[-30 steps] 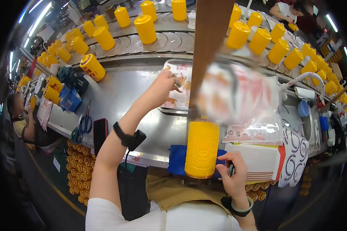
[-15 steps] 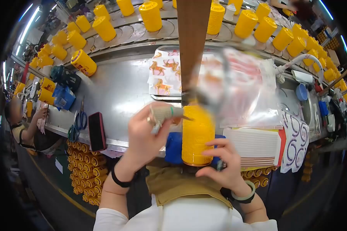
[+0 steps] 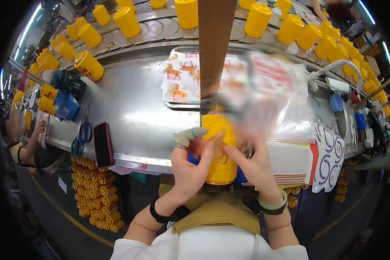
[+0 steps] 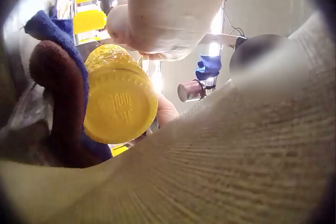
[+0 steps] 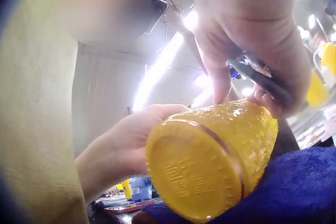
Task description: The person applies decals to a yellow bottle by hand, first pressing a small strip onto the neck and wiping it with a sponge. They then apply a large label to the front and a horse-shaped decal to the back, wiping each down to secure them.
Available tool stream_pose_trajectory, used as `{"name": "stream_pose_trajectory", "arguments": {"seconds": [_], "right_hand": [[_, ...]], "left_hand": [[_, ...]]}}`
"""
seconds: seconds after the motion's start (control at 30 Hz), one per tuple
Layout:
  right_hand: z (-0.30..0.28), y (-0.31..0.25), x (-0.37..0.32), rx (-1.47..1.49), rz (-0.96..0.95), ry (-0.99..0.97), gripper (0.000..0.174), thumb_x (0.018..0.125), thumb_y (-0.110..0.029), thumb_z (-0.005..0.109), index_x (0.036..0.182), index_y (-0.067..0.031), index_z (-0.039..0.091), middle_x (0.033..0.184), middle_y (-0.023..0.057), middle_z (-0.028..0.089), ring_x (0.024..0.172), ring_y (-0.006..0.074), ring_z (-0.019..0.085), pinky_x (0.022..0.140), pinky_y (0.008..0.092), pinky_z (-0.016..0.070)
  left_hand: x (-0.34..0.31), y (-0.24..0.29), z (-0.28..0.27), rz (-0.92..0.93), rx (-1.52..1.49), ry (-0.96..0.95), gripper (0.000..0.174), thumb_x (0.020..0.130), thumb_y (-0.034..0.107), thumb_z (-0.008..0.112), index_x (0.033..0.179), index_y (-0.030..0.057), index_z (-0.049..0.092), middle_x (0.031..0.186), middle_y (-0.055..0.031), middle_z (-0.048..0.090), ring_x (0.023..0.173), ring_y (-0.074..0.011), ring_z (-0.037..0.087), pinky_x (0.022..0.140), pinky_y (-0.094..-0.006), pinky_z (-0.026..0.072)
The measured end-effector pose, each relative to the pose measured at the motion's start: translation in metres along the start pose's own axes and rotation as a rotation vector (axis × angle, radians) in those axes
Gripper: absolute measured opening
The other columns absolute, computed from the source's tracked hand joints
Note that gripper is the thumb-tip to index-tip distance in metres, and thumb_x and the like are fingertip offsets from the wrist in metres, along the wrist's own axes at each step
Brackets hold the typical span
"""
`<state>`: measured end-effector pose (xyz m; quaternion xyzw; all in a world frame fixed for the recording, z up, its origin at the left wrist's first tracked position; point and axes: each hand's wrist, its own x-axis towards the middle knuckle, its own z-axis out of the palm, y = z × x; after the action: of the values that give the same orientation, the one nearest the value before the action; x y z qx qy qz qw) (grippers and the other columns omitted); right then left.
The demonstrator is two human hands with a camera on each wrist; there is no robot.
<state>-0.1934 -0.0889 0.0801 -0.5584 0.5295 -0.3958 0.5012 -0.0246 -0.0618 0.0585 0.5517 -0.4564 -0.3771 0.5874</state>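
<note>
A horse-patterned decal (image 3: 221, 144) lies against the upper front of a yellow embossed jar (image 3: 221, 173). My left hand (image 3: 191, 164), with a pale cover on one finger, pinches the decal's left side. On the right side the thumb of my right hand (image 3: 256, 166) touches it, while the curled fingers grip a dark slim tool (image 5: 262, 83). In the left wrist view, the jar's round base (image 4: 121, 106) faces the camera beside a blue cloth (image 4: 65, 29). The jar lies tilted over that cloth in the right wrist view. Part of the decal is hidden by fingers.
A tray (image 3: 182, 105) of horse decals sits behind the jar, partly behind a brown post (image 3: 214, 52). Left are a phone (image 3: 102, 145) and scissors (image 3: 86, 130); right, striped sheets (image 3: 289, 162) and a faucet (image 3: 333, 69). Yellow jars line the conveyor (image 3: 154, 32).
My left hand has come from the tray to the jar, bringing a decal. My right hand has moved up beside the jar, its thumb now at the decal. The head view has shifted.
</note>
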Motion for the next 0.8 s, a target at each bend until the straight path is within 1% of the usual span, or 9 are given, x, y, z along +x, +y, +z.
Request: {"name": "stream_pose_trajectory", "arguments": {"seconds": [0.1, 0.17, 0.27, 0.3, 0.33, 0.4, 0.57, 0.63, 0.8], "right_hand": [[-0.006, 0.003, 0.013, -0.013, 0.011, -0.024, 0.062, 0.084, -0.011, 0.081, 0.139, -0.0085, 0.054, 0.087, -0.0014, 0.05, 0.077, 0.0076, 0.047, 0.071, 0.0236, 0.04], [-0.009, 0.009, 0.025, -0.047, -0.058, -0.041, 0.06, 0.084, -0.011, 0.081, 0.138, -0.0087, 0.055, 0.087, -0.0017, 0.051, 0.076, 0.0072, 0.046, 0.07, 0.0231, 0.0396], [-0.012, 0.01, 0.03, -0.027, -0.086, -0.088, 0.056, 0.085, -0.01, 0.08, 0.136, -0.0091, 0.057, 0.086, -0.0026, 0.05, 0.076, 0.0061, 0.045, 0.069, 0.0221, 0.0386], [-0.012, 0.009, 0.031, 0.027, -0.045, -0.114, 0.055, 0.086, -0.01, 0.079, 0.136, -0.0092, 0.057, 0.085, -0.0032, 0.049, 0.076, 0.0055, 0.045, 0.068, 0.0215, 0.0381], [-0.011, 0.008, 0.031, 0.025, -0.046, -0.123, 0.055, 0.086, -0.01, 0.079, 0.136, -0.0092, 0.057, 0.085, -0.0032, 0.049, 0.076, 0.0055, 0.045, 0.068, 0.0215, 0.0381], [-0.009, 0.008, 0.027, 0.097, 0.066, -0.099, 0.056, 0.087, -0.008, 0.078, 0.138, -0.0091, 0.056, 0.086, -0.0043, 0.047, 0.079, 0.0046, 0.046, 0.069, 0.0203, 0.0377], [-0.009, 0.007, 0.026, 0.234, 0.171, -0.099, 0.059, 0.087, -0.008, 0.08, 0.141, -0.0092, 0.054, 0.089, -0.0042, 0.046, 0.08, 0.0048, 0.046, 0.072, 0.0195, 0.0402], [-0.01, 0.008, 0.026, 0.256, 0.184, -0.1, 0.061, 0.087, -0.008, 0.08, 0.141, -0.0091, 0.054, 0.09, -0.004, 0.047, 0.08, 0.0051, 0.046, 0.073, 0.0195, 0.0411], [-0.013, 0.011, 0.03, 0.248, 0.166, -0.147, 0.061, 0.087, -0.007, 0.08, 0.142, -0.008, 0.054, 0.092, -0.0036, 0.047, 0.082, 0.0051, 0.047, 0.074, 0.0197, 0.0421]], "left_hand": [[-0.001, -0.011, -0.006, -0.099, -0.061, -0.029, 0.035, 0.091, 0.005, 0.073, 0.124, 0.0012, 0.061, 0.1, -0.0006, 0.062, 0.082, -0.0088, 0.052, 0.076, -0.0232, 0.046], [-0.001, -0.018, -0.007, -0.066, -0.028, -0.087, 0.043, 0.101, 0.004, 0.058, 0.142, 0.0013, 0.047, 0.125, -0.0067, 0.057, 0.11, -0.0122, 0.056, 0.092, -0.0265, 0.0456], [0.01, -0.016, 0.001, -0.228, -0.45, 0.001, 0.037, 0.105, 0.014, 0.054, 0.139, 0.0001, 0.048, 0.121, -0.0042, 0.058, 0.106, -0.0123, 0.053, 0.095, -0.0312, 0.0443], [0.013, -0.023, -0.002, -0.25, -0.426, -0.068, 0.039, 0.111, 0.023, 0.042, 0.142, -0.0002, 0.046, 0.13, -0.0063, 0.058, 0.118, -0.0145, 0.054, 0.104, -0.0324, 0.043], [0.012, -0.025, -0.005, -0.249, -0.427, -0.059, 0.039, 0.111, 0.023, 0.042, 0.142, -0.0002, 0.046, 0.13, -0.0063, 0.058, 0.118, -0.0145, 0.054, 0.104, -0.0324, 0.043], [0.011, -0.02, -0.009, -0.577, -0.719, -0.245, 0.046, 0.112, 0.028, 0.04, 0.149, 0.0001, 0.041, 0.143, -0.0088, 0.053, 0.13, -0.0158, 0.05, 0.112, -0.0317, 0.0372], [0.013, -0.016, -0.011, -0.453, -0.711, -0.281, 0.049, 0.112, 0.025, 0.041, 0.154, -0.0002, 0.035, 0.149, -0.0123, 0.048, 0.138, -0.0179, 0.045, 0.116, -0.0331, 0.0347], [0.014, -0.015, -0.011, -0.304, -0.486, -0.253, 0.051, 0.11, 0.016, 0.046, 0.155, -0.0011, 0.03, 0.153, -0.0143, 0.043, 0.143, -0.0205, 0.04, 0.119, -0.0357, 0.0317], [0.019, -0.008, -0.006, -0.321, -0.473, -0.297, 0.06, 0.107, 0.007, 0.049, 0.159, -0.0012, 0.02, 0.16, -0.015, 0.033, 0.148, -0.0221, 0.033, 0.122, -0.0378, 0.0272]]}}
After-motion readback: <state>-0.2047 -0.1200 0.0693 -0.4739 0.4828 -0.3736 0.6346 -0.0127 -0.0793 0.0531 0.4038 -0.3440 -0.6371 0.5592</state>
